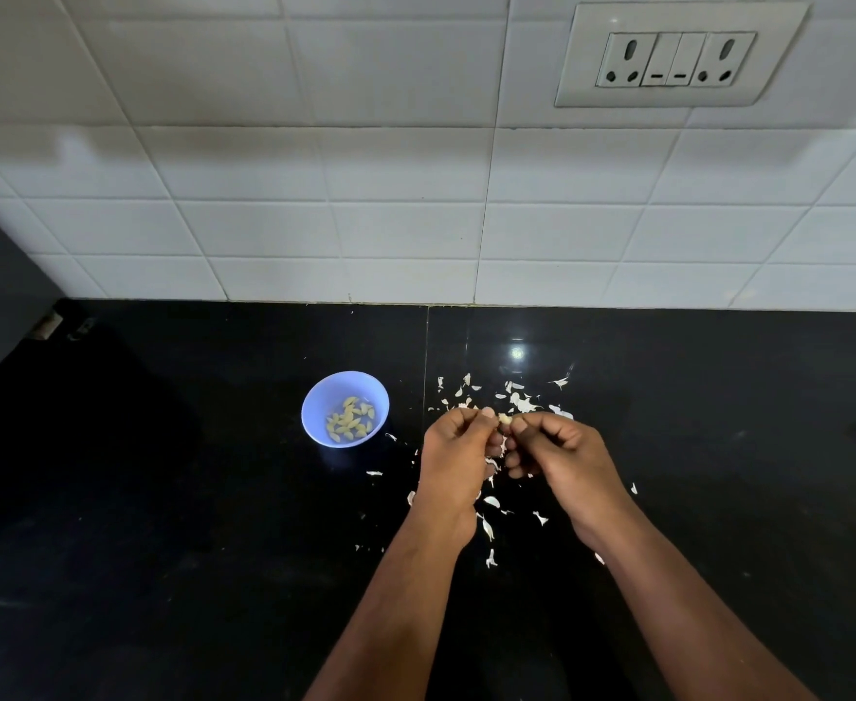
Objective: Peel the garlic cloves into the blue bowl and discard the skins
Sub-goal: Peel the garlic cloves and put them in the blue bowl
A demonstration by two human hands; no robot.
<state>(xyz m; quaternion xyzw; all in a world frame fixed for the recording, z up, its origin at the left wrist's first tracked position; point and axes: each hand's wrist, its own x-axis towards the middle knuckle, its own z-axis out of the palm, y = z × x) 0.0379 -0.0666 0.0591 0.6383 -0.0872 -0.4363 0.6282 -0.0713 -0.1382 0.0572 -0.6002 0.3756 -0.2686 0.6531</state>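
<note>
Two sets of fingertips pinch one small pale garlic clove (505, 419) between left hand (458, 455) and right hand (559, 447), above the glossy black stone counter (163, 498). White papery skins (519, 399) lie scattered around them. Just left, toward the counter's back edge, the round blue plastic bowl (314, 407) holds peeled yellowish cloves (350, 419).

Bowl (346, 408) sits on counter (163, 498) w/ peeled cloves (350, 418) in it, left of both hands. Skins (516, 399) scattered behind, under & between hands. Socket plate (678, 55) on wall, upper right.
</note>
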